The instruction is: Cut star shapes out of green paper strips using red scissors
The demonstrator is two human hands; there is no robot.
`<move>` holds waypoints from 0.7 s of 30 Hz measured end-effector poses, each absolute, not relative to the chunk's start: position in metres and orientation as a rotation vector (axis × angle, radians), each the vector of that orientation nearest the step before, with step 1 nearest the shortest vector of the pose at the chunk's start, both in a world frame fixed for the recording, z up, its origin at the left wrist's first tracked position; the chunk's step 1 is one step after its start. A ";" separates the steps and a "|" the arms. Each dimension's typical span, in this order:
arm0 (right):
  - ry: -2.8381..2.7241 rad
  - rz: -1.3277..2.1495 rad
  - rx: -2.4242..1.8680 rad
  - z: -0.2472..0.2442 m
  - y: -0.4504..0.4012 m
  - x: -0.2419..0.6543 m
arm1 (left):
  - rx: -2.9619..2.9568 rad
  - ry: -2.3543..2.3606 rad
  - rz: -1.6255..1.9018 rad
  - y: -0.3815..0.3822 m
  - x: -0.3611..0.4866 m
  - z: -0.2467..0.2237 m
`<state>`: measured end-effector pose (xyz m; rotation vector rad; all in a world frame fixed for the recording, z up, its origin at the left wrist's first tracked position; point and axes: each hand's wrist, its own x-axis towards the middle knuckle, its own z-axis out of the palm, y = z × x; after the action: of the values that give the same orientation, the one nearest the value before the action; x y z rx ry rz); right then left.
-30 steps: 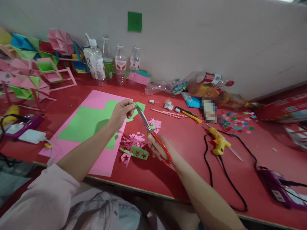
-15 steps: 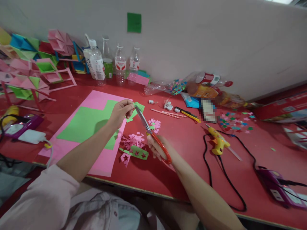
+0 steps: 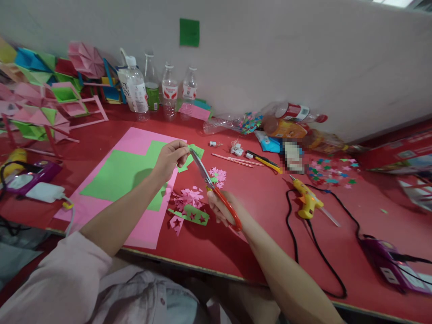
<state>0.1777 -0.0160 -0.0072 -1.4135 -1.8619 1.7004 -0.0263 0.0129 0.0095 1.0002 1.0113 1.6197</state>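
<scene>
My right hand (image 3: 221, 207) grips orange-handled scissors (image 3: 202, 171), their blades pointing up and left, nearly together. Close to the blade tips, my left hand (image 3: 173, 156) is closed in a pinch; whatever lies between finger and thumb is too small to make out. Just behind the tips are green paper pieces (image 3: 195, 152). Below the scissors lies a heap of pink paper scraps (image 3: 189, 198), with a green strip (image 3: 193, 216) that has star-shaped holes. Small pink stars (image 3: 220, 174) are piled beside the blades. Under my left forearm, a green sheet (image 3: 114, 173) rests on a larger pink sheet (image 3: 141, 234).
A yellow glue gun (image 3: 306, 198) with a black cord lies on the red table (image 3: 249, 256), right of my hands. Behind are a cutter knife (image 3: 266, 162), paper straws (image 3: 236, 159) and several plastic bottles (image 3: 169, 92). Folded paper models (image 3: 33, 99) stand at left, near a purple power strip (image 3: 33, 177).
Almost nothing differs. Both hands and the scissors hold the same position, and the view has shifted only very slightly.
</scene>
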 end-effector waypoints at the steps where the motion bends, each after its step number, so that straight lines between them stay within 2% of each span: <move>1: -1.859 1.703 -1.418 -0.008 -0.016 0.178 | 1.003 1.009 1.620 0.013 -0.026 0.009; 21: -1.816 1.796 -1.234 -0.009 -0.016 0.181 | 1.046 0.980 1.658 0.013 -0.027 0.007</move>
<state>0.1812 -0.0159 -0.0089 -1.2344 -1.8161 1.7955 -0.0275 0.0133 0.0075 1.0459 0.9804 1.6579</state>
